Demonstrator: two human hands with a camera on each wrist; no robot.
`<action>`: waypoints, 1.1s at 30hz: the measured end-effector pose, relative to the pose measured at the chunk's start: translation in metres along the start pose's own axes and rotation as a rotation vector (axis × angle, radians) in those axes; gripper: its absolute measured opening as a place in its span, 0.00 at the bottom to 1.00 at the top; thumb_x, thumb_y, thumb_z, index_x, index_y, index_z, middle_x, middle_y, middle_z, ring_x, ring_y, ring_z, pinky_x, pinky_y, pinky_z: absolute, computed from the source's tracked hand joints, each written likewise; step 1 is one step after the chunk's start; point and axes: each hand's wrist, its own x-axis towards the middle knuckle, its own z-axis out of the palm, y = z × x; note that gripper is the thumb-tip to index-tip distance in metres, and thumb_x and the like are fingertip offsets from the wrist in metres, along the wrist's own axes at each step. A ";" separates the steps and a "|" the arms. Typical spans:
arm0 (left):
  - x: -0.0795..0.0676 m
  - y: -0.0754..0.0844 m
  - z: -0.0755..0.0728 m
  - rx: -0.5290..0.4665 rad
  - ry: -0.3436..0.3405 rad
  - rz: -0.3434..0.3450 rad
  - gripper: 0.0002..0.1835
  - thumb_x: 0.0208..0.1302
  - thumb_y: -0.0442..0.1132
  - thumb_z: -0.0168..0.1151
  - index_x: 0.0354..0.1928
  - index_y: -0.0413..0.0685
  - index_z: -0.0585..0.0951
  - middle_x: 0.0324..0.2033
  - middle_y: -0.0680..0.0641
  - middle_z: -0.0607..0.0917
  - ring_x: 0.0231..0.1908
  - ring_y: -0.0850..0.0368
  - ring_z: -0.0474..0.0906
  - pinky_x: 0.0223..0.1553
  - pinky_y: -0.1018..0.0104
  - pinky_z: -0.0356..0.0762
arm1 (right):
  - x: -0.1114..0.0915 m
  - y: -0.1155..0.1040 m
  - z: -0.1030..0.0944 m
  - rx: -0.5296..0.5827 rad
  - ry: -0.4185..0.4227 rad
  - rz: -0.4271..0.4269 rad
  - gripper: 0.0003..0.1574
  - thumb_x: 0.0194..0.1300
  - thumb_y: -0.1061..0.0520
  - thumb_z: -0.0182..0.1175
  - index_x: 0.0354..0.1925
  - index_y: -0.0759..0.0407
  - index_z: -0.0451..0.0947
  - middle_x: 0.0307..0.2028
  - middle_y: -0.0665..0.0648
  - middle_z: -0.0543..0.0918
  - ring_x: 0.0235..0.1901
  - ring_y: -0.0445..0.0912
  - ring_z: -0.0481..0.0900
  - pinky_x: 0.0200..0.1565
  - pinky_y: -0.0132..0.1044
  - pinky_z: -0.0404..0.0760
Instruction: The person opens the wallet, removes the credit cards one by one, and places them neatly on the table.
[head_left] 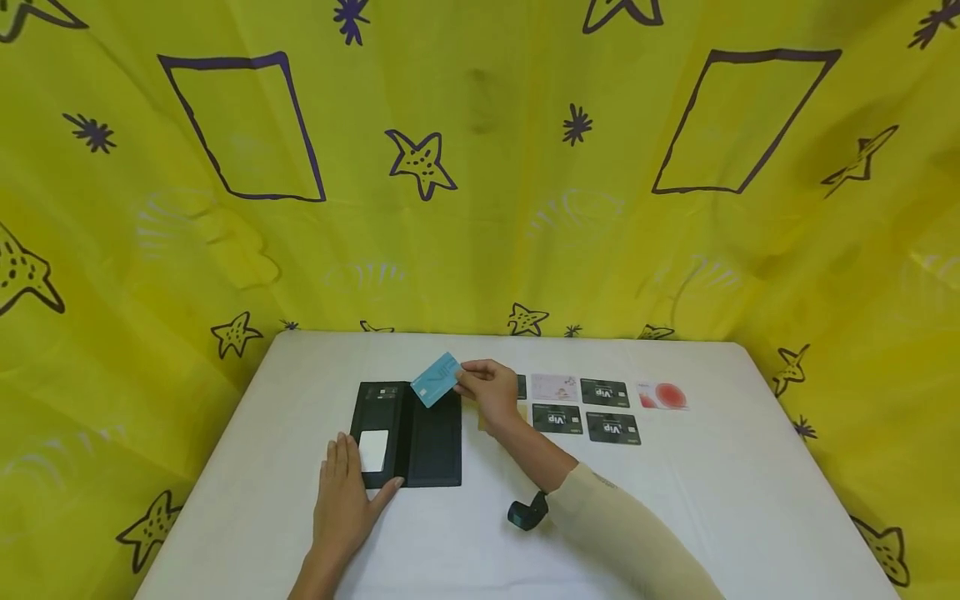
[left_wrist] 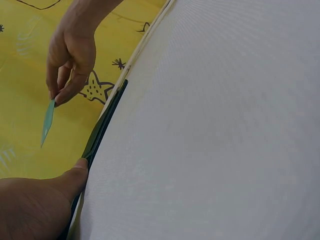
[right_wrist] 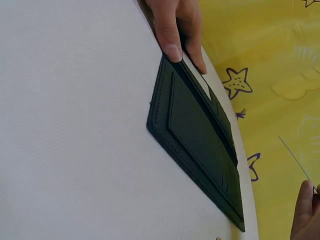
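A black wallet [head_left: 437, 450] lies opened flat on the white table, a white card [head_left: 373, 451] in its left half. My left hand [head_left: 341, 500] rests on the wallet's lower left edge, fingers along the side and thumb at the bottom near the fold. Above the wallet's top edge, my right hand [head_left: 491, 392] pinches a light blue card [head_left: 437, 379] by one corner between thumb and fingers. The left wrist view shows that blue card [left_wrist: 48, 122] nearly edge-on, held in the air. In the right wrist view the wallet [right_wrist: 200, 135] shows stitched edges and card slots.
Right of the wallet lie several cards in two rows: black Vip cards [head_left: 557, 419], a pale patterned card [head_left: 554, 387], a white and red card [head_left: 663, 396] and a yellow card partly behind my right hand. A black wrist device [head_left: 528, 512] sits by my right sleeve. Yellow curtain [head_left: 480, 233] hangs behind.
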 end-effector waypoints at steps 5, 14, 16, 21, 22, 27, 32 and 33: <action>-0.001 -0.001 0.003 -0.009 0.034 0.026 0.58 0.63 0.57 0.74 0.75 0.17 0.56 0.77 0.21 0.55 0.77 0.24 0.49 0.74 0.32 0.51 | -0.010 -0.003 -0.014 -0.008 0.017 0.009 0.12 0.68 0.73 0.66 0.49 0.80 0.80 0.36 0.62 0.83 0.30 0.44 0.88 0.42 0.36 0.89; 0.000 0.000 0.001 -0.002 -0.012 0.008 0.59 0.64 0.58 0.73 0.75 0.17 0.55 0.77 0.22 0.53 0.78 0.25 0.47 0.75 0.32 0.49 | -0.029 -0.002 -0.043 -0.024 0.071 0.047 0.14 0.67 0.74 0.67 0.50 0.80 0.79 0.35 0.61 0.83 0.31 0.45 0.88 0.44 0.42 0.89; -0.001 0.000 0.000 0.004 -0.018 0.004 0.59 0.64 0.58 0.72 0.75 0.17 0.54 0.77 0.22 0.53 0.78 0.25 0.46 0.75 0.33 0.48 | -0.030 -0.003 -0.048 -0.025 0.077 0.056 0.14 0.67 0.74 0.67 0.49 0.80 0.80 0.34 0.60 0.84 0.31 0.45 0.88 0.46 0.44 0.89; 0.000 0.000 -0.001 -0.005 -0.014 0.006 0.59 0.64 0.58 0.72 0.75 0.17 0.54 0.77 0.21 0.53 0.78 0.25 0.46 0.75 0.33 0.48 | -0.034 -0.008 -0.058 -0.006 0.095 0.053 0.12 0.67 0.75 0.66 0.48 0.80 0.79 0.36 0.60 0.85 0.32 0.45 0.88 0.47 0.45 0.89; 0.000 0.000 -0.001 -0.008 -0.013 0.006 0.58 0.64 0.58 0.72 0.75 0.16 0.54 0.77 0.21 0.53 0.78 0.25 0.47 0.75 0.32 0.48 | -0.036 -0.008 -0.061 0.000 0.101 0.052 0.12 0.66 0.76 0.65 0.48 0.80 0.78 0.36 0.60 0.85 0.32 0.45 0.88 0.46 0.44 0.89; -0.001 0.000 -0.001 -0.007 -0.021 0.005 0.59 0.65 0.58 0.72 0.75 0.17 0.54 0.77 0.22 0.52 0.78 0.25 0.46 0.75 0.33 0.48 | -0.046 -0.010 -0.078 0.034 0.159 0.066 0.12 0.66 0.76 0.65 0.48 0.81 0.77 0.33 0.58 0.85 0.31 0.44 0.88 0.45 0.40 0.89; -0.001 0.000 -0.002 0.008 -0.012 0.011 0.58 0.65 0.58 0.72 0.75 0.17 0.55 0.77 0.21 0.53 0.78 0.25 0.47 0.75 0.32 0.49 | -0.059 -0.012 -0.098 0.033 0.211 0.079 0.13 0.66 0.77 0.65 0.48 0.81 0.77 0.32 0.58 0.86 0.30 0.43 0.88 0.48 0.42 0.88; -0.001 0.000 -0.002 0.008 -0.011 0.012 0.58 0.65 0.58 0.72 0.75 0.17 0.55 0.77 0.21 0.53 0.78 0.25 0.47 0.75 0.32 0.49 | -0.062 -0.013 -0.102 0.026 0.216 0.082 0.13 0.66 0.77 0.65 0.48 0.81 0.77 0.32 0.58 0.86 0.31 0.43 0.88 0.48 0.42 0.88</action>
